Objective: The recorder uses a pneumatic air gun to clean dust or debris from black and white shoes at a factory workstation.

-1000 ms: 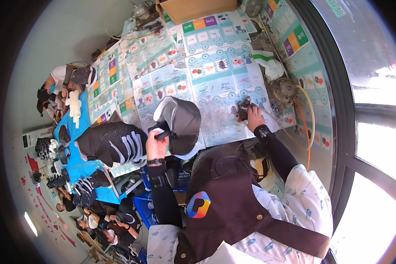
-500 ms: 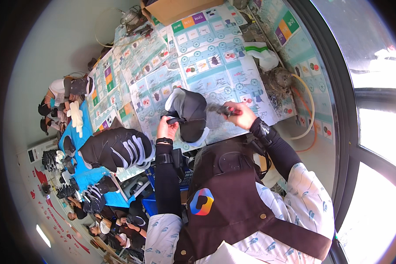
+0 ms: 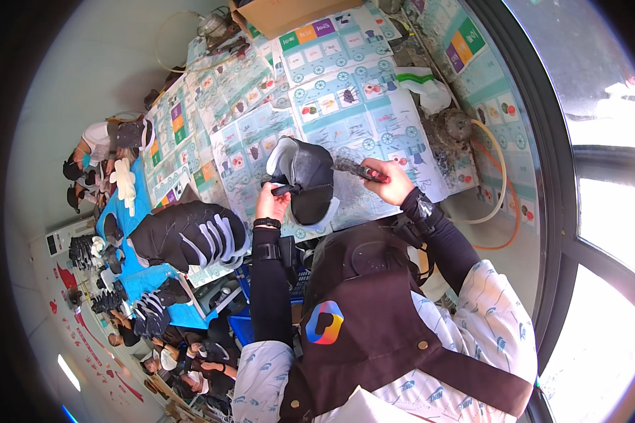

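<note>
A black shoe upper (image 3: 312, 185) with a pale grey lining and pale lower edge lies near the front of the paper-covered table (image 3: 346, 134). My left hand (image 3: 272, 204) is closed on a dark strap-like part at the upper's left side. In my right hand (image 3: 391, 182) is a brush (image 3: 356, 169) with a dark, stained handle. Its bristle end points left and reaches close to the upper's right side; whether it touches cannot be told. Left of my left wrist lies a row of overlapping black shoe uppers (image 3: 190, 236) with pale edges.
A cardboard box (image 3: 293, 15) stands at the far edge. To the right are a white cloth with a green stripe (image 3: 425, 86) and a grimy round container (image 3: 456, 128) beside a pale hose (image 3: 502, 169). White gloves (image 3: 123, 185) lie on a blue-covered table at left, where other people work.
The brush was smeared by motion beside the upper and now shows more sharply, slightly farther right with my right hand. My left hand keeps its hold on the upper.
</note>
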A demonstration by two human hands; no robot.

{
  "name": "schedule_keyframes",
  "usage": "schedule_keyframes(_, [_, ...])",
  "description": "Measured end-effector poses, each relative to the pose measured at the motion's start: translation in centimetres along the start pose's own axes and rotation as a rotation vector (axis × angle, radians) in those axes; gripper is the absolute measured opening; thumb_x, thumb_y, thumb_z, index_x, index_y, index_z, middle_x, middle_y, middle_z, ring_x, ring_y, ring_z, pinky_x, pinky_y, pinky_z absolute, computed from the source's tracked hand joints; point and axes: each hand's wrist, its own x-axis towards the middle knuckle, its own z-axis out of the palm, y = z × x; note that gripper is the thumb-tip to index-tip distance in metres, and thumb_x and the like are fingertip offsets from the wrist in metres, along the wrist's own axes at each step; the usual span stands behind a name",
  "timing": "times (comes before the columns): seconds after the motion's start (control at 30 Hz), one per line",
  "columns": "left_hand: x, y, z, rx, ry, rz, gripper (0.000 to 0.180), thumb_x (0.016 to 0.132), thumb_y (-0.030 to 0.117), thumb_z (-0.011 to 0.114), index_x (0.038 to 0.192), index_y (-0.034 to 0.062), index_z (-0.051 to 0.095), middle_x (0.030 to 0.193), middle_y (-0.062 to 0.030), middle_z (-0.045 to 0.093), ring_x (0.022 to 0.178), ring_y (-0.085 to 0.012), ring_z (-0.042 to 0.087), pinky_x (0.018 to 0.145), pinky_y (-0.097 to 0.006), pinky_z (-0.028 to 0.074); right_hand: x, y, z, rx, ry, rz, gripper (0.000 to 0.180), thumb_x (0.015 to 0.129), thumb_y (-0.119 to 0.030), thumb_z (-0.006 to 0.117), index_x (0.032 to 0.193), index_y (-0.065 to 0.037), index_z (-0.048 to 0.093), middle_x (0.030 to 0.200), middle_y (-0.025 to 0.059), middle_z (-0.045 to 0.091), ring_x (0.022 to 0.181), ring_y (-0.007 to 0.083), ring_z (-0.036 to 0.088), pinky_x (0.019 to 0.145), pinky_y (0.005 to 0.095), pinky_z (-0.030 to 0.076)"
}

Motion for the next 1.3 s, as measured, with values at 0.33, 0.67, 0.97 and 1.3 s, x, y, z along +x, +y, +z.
schedule_keyframes(0.33, [-0.6, 1.2, -0.6, 0.043, -0.035, -0.011, 0.018, 0.092, 0.022, 0.061, 0.092, 0.0043, 0.059, 0.083, -0.0096, 0.062, 0.072, -0.0218, 0.063, 0.068, -0.033, 0.059, -0.6, 1.4, -2.1, -0.049, -0.102, -0.017, 0.022, 0.075, -0.010, 0.065, 0.095, -0.003, 0.060, 0.074, 0.0180, 0.061, 0.071, 0.0375, 0.062, 0.067, 0.0435, 0.048])
schedule_keyframes(0.67, [-1.2, 3.2, -1.9, 0.151, -0.154, -0.050, 0.020, 0.089, 0.019, 0.063, 0.102, 0.0041, 0.060, 0.094, -0.0086, 0.066, 0.083, -0.0205, 0.065, 0.073, -0.031, 0.058, -0.4, 1.2, -3.8, -0.169, -0.220, 0.017, 0.019, 0.075, -0.015, 0.063, 0.092, -0.008, 0.060, 0.073, 0.0156, 0.061, 0.073, 0.0404, 0.062, 0.067, 0.0439, 0.048])
schedule_keyframes(0.97, [-1.8, 5.3, -1.4, 0.317, -0.187, -0.012, 0.029, 0.088, 0.025, 0.063, 0.111, 0.0075, 0.062, 0.100, -0.0060, 0.068, 0.087, -0.0187, 0.067, 0.074, -0.034, 0.055, -0.4, 0.6, -4.6, -0.128, -0.185, -0.065, 0.021, 0.074, -0.012, 0.064, 0.094, -0.008, 0.061, 0.073, 0.0160, 0.060, 0.072, 0.0404, 0.062, 0.064, 0.0442, 0.048])
schedule_keyframes(1.3, [0.0, 8.1, -3.6, 0.507, -0.297, -0.037, 0.027, 0.088, 0.017, 0.058, 0.114, 0.0075, 0.061, 0.107, -0.0069, 0.068, 0.096, -0.0209, 0.067, 0.076, -0.040, 0.054, -0.6, -0.6, -4.3, -0.033, -0.156, -0.034, 0.023, 0.074, -0.010, 0.065, 0.096, -0.006, 0.062, 0.069, 0.0108, 0.056, 0.062, 0.0282, 0.059, 0.061, 0.0391, 0.044])
